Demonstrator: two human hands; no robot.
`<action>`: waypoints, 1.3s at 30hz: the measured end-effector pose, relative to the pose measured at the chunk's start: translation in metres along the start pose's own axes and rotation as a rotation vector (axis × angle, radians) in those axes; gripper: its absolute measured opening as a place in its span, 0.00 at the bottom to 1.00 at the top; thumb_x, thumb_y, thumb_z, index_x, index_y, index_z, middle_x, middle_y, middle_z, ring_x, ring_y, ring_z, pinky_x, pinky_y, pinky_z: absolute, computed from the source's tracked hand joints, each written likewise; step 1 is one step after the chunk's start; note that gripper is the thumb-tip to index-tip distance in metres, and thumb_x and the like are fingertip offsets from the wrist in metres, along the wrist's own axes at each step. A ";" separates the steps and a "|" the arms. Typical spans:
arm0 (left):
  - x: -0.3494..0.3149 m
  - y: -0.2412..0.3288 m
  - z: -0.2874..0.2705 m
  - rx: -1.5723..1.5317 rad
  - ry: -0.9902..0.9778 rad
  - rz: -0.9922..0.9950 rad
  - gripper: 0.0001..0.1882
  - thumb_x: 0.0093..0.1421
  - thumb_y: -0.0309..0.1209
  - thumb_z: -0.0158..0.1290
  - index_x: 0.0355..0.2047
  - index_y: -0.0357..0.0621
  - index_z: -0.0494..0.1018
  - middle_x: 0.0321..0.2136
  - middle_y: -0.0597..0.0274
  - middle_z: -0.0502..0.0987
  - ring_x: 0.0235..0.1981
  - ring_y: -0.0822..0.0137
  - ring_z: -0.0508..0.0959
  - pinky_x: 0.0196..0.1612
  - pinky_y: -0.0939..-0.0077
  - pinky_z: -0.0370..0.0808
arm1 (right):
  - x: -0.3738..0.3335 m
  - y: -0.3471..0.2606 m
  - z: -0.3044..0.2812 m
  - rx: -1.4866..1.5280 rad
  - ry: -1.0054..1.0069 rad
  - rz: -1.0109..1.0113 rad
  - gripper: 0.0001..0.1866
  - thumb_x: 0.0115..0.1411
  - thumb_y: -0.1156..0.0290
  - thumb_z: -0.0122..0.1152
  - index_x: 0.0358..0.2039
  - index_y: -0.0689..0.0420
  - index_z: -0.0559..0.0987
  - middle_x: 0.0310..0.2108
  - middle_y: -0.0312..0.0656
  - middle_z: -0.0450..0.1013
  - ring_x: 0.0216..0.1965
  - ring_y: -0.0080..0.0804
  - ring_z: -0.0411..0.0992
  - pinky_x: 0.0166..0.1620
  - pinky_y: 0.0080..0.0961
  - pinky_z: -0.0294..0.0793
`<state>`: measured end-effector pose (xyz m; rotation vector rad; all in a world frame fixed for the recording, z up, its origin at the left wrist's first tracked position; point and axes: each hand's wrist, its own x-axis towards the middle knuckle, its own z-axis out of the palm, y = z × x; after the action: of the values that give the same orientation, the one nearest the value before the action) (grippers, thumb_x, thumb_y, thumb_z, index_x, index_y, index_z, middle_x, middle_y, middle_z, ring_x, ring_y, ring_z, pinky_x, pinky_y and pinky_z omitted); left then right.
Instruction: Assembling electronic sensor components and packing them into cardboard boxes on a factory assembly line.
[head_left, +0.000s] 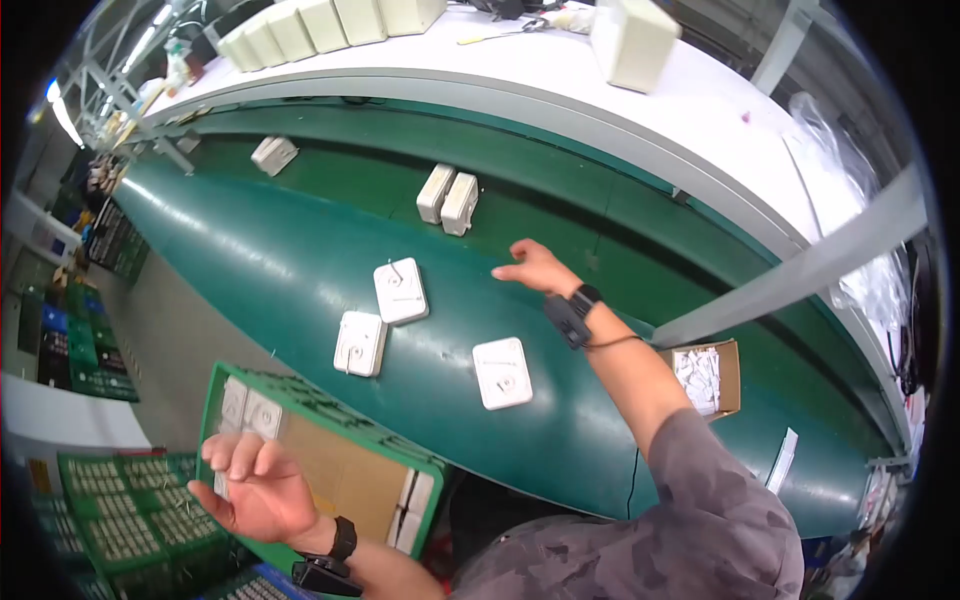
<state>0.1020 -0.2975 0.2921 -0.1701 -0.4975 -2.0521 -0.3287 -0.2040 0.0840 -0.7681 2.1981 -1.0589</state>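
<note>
My left hand (262, 492) is raised at the left over a green plastic crate (330, 375), palm turned up and fingers loosely bent, nothing in it. Reaching out over the green work surface (450, 310), my right hand (537, 268) has its thumb and fingers apart and is empty. Left of it, two white square plastic units (460, 203) stand on edge side by side, apart from the hand. Three similar units lie flat nearer me: an upper one (400, 290), a lower-left one (360, 343) and a right one (503, 373), each with a small round feature.
The crate holds white units (262, 415) and a cardboard sheet (340, 470). A cardboard box of white pieces (700, 378) sits by a slanted metal post (800, 265). Beyond runs a white shelf (500, 60) with pale blocks. More green crates (125, 500) are at left.
</note>
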 end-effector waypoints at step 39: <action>-0.091 -0.153 -0.209 1.405 0.530 -0.530 0.26 0.66 0.21 0.52 0.64 0.39 0.61 0.52 0.55 0.74 0.43 0.66 0.80 0.36 0.74 0.84 | -0.180 0.038 0.069 -0.691 -0.225 -0.368 0.50 0.45 0.48 0.75 0.68 0.46 0.64 0.71 0.53 0.50 0.70 0.60 0.48 0.69 0.65 0.45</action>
<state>0.0346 -0.2445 0.0307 1.3980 -1.5811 -1.6325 -0.1690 -0.0916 0.0617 -1.5525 2.2698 -0.3025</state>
